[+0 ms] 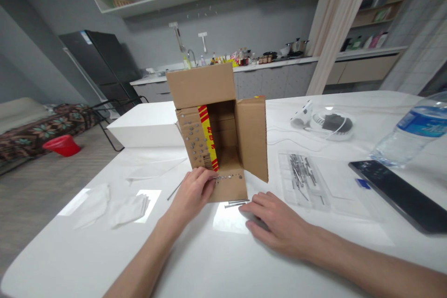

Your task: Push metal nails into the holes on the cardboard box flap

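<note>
An open cardboard box lies on its side on the white table, flaps spread, with rows of nail heads stuck in its left flap and its bottom flap. My left hand rests on the bottom flap's left corner, fingers curled and pinched at a nail in the row. Just right of it, my right hand lies flat on the table with fingers stretched out, its fingertips near loose nails by the flap's front edge.
A clear plastic tray of nails sits right of the box. A dark phone and a water bottle lie at the far right, a white device with cable behind. Folded tissues and a white box are on the left.
</note>
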### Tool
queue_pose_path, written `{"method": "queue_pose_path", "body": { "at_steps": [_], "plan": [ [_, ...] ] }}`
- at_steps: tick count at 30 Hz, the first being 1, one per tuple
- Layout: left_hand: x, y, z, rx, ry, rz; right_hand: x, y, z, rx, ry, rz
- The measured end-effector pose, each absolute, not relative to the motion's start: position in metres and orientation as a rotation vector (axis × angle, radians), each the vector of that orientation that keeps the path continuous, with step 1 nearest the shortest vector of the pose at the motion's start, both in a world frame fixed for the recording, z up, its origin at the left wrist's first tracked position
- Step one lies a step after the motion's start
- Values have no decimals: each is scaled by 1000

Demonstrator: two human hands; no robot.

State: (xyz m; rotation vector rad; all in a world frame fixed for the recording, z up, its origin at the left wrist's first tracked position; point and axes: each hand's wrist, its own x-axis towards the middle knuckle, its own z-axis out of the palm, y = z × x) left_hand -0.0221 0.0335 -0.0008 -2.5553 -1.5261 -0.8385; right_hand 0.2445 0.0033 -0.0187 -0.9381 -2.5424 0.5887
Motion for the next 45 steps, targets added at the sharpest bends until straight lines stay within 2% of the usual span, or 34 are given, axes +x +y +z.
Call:
{"method": "queue_pose_path", "body": {
  "at_steps": [19,45],
  "plan": [
    [-9,20,21,-2486,-1282,-1222,244,2,-16,-945,-2526,603],
    [3,12,22,-2626,-1195,-1227,245,3,-18,-949,-2527,607]
  ]
}}
